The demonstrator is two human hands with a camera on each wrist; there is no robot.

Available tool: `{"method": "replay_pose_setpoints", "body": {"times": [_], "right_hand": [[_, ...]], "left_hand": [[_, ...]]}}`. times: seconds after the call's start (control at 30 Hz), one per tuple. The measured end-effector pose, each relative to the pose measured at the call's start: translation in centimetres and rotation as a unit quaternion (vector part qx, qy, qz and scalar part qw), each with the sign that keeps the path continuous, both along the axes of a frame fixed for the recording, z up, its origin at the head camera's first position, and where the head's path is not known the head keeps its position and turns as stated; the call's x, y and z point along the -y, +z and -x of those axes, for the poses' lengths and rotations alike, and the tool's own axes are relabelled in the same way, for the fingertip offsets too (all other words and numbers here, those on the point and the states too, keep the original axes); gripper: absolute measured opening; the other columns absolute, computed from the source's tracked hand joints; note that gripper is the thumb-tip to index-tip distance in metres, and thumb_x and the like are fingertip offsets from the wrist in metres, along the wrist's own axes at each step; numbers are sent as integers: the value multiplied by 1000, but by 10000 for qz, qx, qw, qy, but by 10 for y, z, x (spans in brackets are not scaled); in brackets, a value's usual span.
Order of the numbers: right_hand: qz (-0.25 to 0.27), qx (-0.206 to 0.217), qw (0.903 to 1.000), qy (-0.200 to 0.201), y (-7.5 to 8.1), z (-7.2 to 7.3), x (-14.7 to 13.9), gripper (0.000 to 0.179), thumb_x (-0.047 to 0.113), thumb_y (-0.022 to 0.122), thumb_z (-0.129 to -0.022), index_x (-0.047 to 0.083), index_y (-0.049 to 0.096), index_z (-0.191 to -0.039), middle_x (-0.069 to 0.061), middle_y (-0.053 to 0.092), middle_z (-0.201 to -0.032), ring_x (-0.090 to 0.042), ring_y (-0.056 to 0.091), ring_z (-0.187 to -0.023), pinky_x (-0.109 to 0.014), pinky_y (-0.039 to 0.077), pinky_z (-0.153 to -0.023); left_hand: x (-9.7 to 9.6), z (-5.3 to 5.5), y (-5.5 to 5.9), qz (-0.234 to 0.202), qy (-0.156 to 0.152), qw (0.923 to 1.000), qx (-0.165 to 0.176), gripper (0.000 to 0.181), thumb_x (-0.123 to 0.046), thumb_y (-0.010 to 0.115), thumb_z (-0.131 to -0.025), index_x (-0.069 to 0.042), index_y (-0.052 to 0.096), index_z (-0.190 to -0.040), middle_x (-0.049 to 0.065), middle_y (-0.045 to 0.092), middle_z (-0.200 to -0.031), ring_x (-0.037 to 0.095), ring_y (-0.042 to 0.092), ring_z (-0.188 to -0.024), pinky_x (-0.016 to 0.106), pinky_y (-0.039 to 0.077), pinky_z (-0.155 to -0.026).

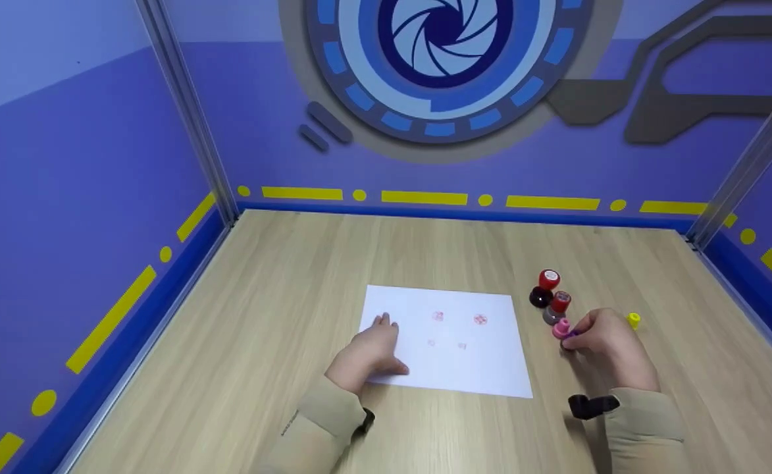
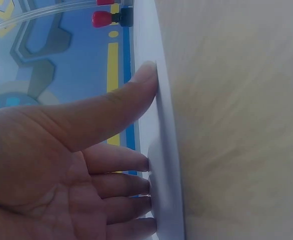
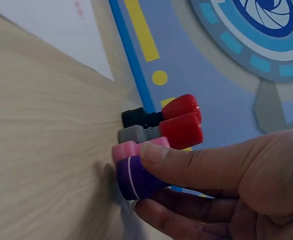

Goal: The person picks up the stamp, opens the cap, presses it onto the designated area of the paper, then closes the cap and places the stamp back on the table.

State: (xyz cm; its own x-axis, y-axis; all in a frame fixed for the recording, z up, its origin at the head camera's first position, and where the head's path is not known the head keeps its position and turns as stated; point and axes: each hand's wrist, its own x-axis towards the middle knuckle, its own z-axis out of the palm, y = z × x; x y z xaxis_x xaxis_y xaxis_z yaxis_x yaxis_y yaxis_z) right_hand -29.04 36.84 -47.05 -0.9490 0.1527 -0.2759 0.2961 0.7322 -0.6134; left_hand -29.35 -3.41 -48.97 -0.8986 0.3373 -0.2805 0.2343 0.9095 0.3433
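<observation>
A sheet of white paper (image 1: 451, 374) lies on the table, bearing several faint red stamp prints (image 1: 480, 319). On its left part rests my left hand (image 1: 372, 349), fingers spread and fingertips pressing the sheet; the thumb (image 2: 145, 72) touches near the front edge. My right hand (image 1: 609, 339) pinches a purple stamp (image 3: 136, 177) between thumb and fingers, right of the paper. Just beyond it stands a pink stamp (image 1: 561, 328). Farther back in the same row are a red-and-grey stamp (image 1: 561, 302) and a red-and-black stamp (image 1: 549, 280).
A small yellow object (image 1: 634, 320) stands to the right of my right hand, partly behind it. The wooden table (image 1: 280, 283) is bounded by a blue back wall (image 1: 247, 125) and side walls with metal corner posts (image 1: 188, 112).
</observation>
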Motion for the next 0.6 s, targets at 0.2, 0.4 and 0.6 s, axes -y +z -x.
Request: {"method": "replay_pose_setpoints", "body": {"times": [0.2,0.4,0.6], "right_hand": [[22,16,10000,24,-6,2,0,33,16,88,-81,-2,65,-97,-12,67,-90,-26,55,-89,-34,48,-79],[330,62,9994,28,4,-5,-11,50,26,84,-87,-7,61,-117,-18,68,-105,-26,62,-96,-38,52,-86],[858,-1130,9769,-1597,18,-15,-37,53,44,70,-97,3,66,-131,13,72,-87,2,62,-81,-18,50,-71]], "left_hand": [[-1,0,-1,37,30,10000,-5,92,-33,85,-86,5,39,-155,26,26,-167,37,24,-158,44,28,-128],[-1,0,-2,64,25,10000,-56,92,-32,86,-85,5,39,-155,27,27,-167,37,25,-158,44,28,-128],[0,0,-1,27,-8,10000,-87,90,-31,86,-85,5,40,-154,27,27,-166,38,26,-157,44,28,-128]]}}
